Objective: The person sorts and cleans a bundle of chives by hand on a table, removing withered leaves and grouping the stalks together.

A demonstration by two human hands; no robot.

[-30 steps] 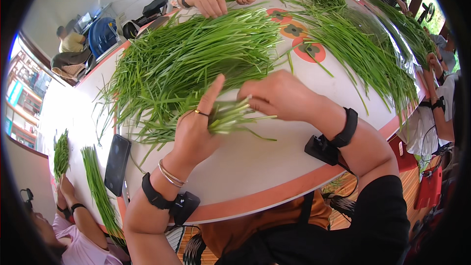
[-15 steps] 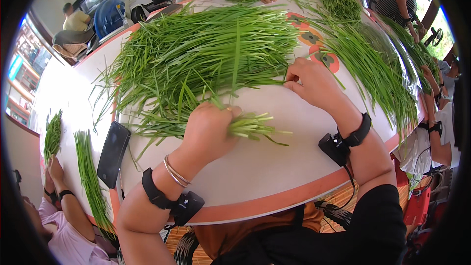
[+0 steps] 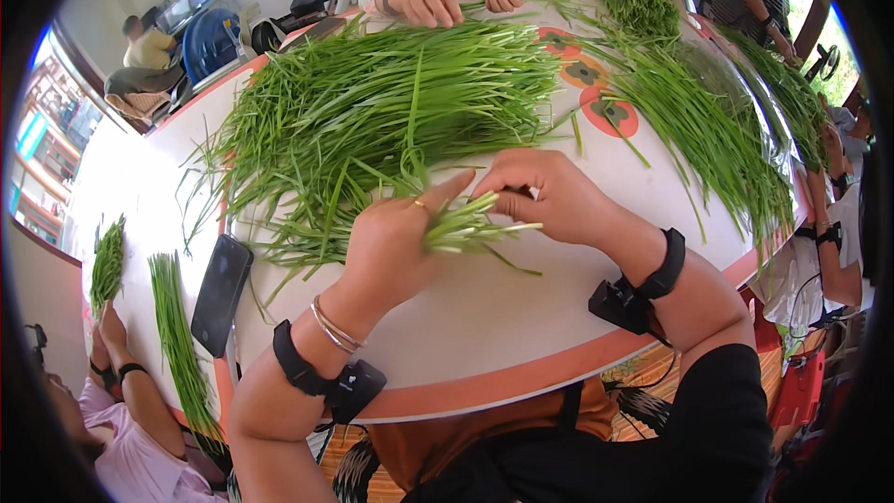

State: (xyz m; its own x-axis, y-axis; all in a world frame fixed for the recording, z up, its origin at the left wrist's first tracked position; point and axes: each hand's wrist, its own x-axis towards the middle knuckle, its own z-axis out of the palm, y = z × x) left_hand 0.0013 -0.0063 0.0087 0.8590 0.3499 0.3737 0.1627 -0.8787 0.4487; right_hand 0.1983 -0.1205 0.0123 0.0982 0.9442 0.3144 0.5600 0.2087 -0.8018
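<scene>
My left hand (image 3: 396,235) is clasping a green bunch (image 3: 462,227), forefinger pointing away; my right hand (image 3: 545,194) is bending fingertips nearly together at its pale ends, any hold unclear. Just beyond, a large leafy pile (image 3: 391,93) is lying on the table (image 3: 521,317).

Scanning for lettering right now, and reading none, not one word or number! Catching just a tiny pale mark on the black, box-shaped plastic device (image 3: 358,393) strapped near the left wrist (image 3: 318,339), far too small to make out. Over to the bright, brownish shelves (image 3: 45,166) at far left: too blurred for reading, too.
</scene>
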